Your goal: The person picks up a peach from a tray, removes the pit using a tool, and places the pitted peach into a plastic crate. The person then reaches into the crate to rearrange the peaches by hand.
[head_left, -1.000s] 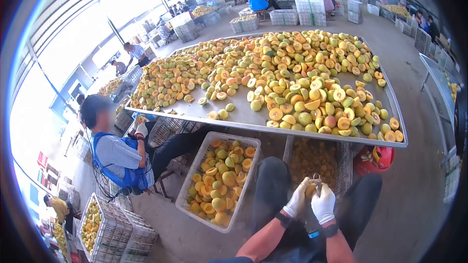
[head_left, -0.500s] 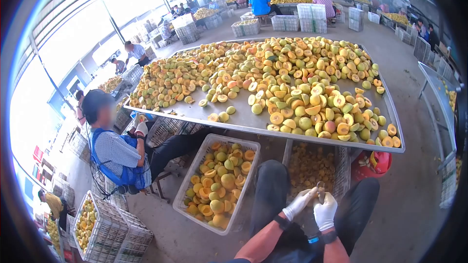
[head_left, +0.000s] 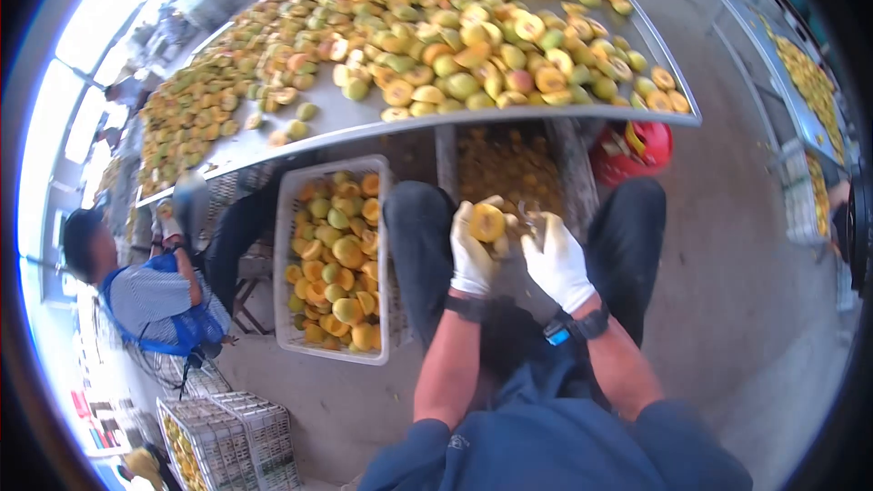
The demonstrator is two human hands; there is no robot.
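My left hand point(head_left: 472, 262), in a white glove, is closed around a halved yellow peach point(head_left: 487, 223), its cut face turned up toward me. Close beside it on the right, my gloved right hand point(head_left: 556, 262) has its fingers closed on a small metal pitting tool point(head_left: 525, 215), blurred and mostly covered by the fingers. Both hands are over my lap, between my knees. Beneath and beyond them, a crate point(head_left: 575, 164) under the table edge contains brownish scraps, perhaps pits.
A metal table point(head_left: 400, 132) heaped with peach halves point(head_left: 473, 55) spans the front. To my left stands a white crate point(head_left: 386, 245) of peach halves, and past it sits a co-worker point(head_left: 164, 305). A red bucket point(head_left: 659, 150) is at right; stacked crates point(head_left: 259, 436) are lower left.
My view has tilted down and shifted right. My hands have moved apart slightly, and a peach half now shows in my left hand.
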